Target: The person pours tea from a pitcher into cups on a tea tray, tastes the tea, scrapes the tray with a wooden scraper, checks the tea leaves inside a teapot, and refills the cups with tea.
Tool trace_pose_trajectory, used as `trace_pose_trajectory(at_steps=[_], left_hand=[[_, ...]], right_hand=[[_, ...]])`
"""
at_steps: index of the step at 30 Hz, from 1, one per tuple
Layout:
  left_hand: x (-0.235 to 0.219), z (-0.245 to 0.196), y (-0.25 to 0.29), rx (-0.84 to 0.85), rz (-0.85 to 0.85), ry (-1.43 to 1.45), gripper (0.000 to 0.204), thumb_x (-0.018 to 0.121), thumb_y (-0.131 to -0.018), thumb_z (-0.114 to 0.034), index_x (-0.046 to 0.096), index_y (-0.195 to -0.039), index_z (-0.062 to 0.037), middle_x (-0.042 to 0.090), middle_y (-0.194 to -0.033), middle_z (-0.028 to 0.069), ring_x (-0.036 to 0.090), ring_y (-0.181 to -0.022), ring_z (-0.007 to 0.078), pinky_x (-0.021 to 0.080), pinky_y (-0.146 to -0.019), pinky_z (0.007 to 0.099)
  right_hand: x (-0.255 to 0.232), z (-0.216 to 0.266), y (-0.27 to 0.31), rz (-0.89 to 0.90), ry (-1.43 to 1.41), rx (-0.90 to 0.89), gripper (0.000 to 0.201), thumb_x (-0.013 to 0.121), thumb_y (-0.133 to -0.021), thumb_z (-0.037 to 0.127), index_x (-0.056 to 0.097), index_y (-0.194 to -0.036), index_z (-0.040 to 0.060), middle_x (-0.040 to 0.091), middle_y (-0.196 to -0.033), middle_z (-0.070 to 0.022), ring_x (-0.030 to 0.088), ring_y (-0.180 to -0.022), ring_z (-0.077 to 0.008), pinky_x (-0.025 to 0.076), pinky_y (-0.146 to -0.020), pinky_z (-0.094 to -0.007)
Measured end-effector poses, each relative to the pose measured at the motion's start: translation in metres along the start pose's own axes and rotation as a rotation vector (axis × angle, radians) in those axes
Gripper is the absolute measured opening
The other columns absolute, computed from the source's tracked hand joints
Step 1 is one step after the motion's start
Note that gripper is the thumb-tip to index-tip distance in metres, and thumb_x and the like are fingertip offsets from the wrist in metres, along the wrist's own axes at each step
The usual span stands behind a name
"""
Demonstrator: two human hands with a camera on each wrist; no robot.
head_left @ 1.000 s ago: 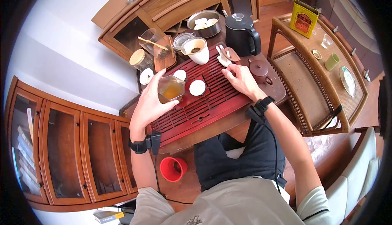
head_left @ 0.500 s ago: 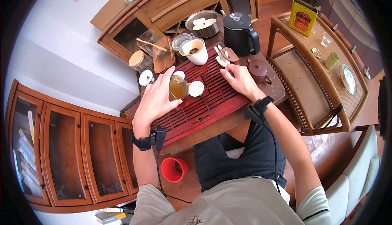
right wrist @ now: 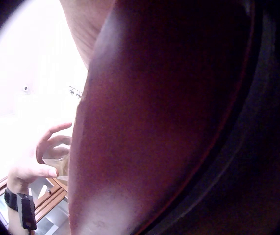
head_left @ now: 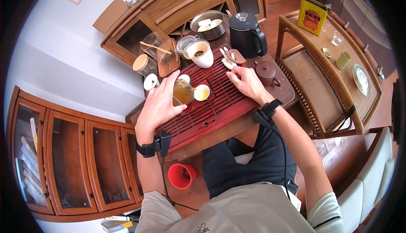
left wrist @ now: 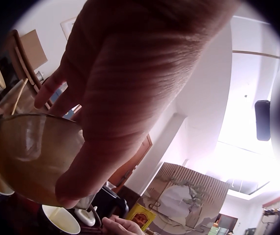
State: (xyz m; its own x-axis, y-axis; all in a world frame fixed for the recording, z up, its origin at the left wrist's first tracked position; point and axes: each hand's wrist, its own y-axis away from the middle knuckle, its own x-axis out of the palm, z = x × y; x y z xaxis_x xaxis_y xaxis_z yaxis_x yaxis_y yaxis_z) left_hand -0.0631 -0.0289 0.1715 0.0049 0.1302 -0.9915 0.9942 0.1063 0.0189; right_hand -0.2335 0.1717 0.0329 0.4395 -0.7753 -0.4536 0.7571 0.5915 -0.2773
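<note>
My left hand (head_left: pixel 155 104) grips a glass tea pitcher (head_left: pixel 182 93) holding amber tea, thumb and fingers on opposite sides. The pitcher tilts right, its lip at a white teacup (head_left: pixel 202 92) with yellowish tea in it. Behind the pitcher stands a second white cup (head_left: pixel 184 78), partly hidden. In the left wrist view, the pitcher (left wrist: pixel 34 159) is close above the white cup (left wrist: pixel 61 220). My right hand (head_left: pixel 249 84) rests on the right side of the red slatted tea tray (head_left: pixel 220 110), fingers loosely bent, holding nothing.
A white cup with a filter (head_left: pixel 200 54), a black kettle (head_left: pixel 245 34) and a metal bowl (head_left: pixel 208 26) stand at the back. A brown teapot (head_left: pixel 266 71) is right of the tray. Left are a lidded jar (head_left: pixel 145 65) and a wooden tray (head_left: pixel 170 64). A red bin (head_left: pixel 182 176) stands below.
My left hand has tipped the pitcher to the right until its lip meets the cup, and yellowish tea now shows in that cup. The right hand stays in place.
</note>
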Motion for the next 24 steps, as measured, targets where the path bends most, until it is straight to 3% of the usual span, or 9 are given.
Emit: trace_pose_trajectory(at_steps=[18,20,24], left_hand=[[-0.009,-0.005,0.004,0.01,-0.024,-0.001,0.094,0.081,-0.067,-0.021,0.032,-0.145,-0.0075,0.049,-0.138,0.0196,0.049,-0.126,0.0352,0.04,-0.102,0.0437],[-0.006,0.002,0.004,0.033,-0.062,0.047,0.092,0.081,-0.067,-0.02,0.032,-0.144,-0.0056,0.053,-0.13,0.0198,0.053,-0.12,0.0351,0.043,-0.099,0.0449],[0.0,0.019,0.003,0.003,-0.096,0.257,0.091,0.081,-0.068,-0.02,0.032,-0.144,-0.0058,0.055,-0.129,0.0201,0.053,-0.121,0.0344,0.042,-0.103,0.0433]], right_hand=[[0.003,-0.004,0.0,-0.013,-0.011,-0.011,0.034,0.057,-0.093,0.028,0.062,-0.083,-0.0035,0.061,-0.071,-0.0244,0.063,-0.07,-0.04,0.049,-0.066,-0.0449],[0.003,-0.006,0.0,-0.023,-0.005,-0.043,0.035,0.057,-0.093,0.029,0.063,-0.082,-0.0035,0.061,-0.071,-0.0243,0.063,-0.071,-0.04,0.049,-0.067,-0.045],[0.001,-0.002,0.0,-0.026,0.01,-0.037,0.035,0.057,-0.093,0.029,0.062,-0.082,-0.0036,0.061,-0.071,-0.0243,0.064,-0.072,-0.0399,0.049,-0.067,-0.0448]])
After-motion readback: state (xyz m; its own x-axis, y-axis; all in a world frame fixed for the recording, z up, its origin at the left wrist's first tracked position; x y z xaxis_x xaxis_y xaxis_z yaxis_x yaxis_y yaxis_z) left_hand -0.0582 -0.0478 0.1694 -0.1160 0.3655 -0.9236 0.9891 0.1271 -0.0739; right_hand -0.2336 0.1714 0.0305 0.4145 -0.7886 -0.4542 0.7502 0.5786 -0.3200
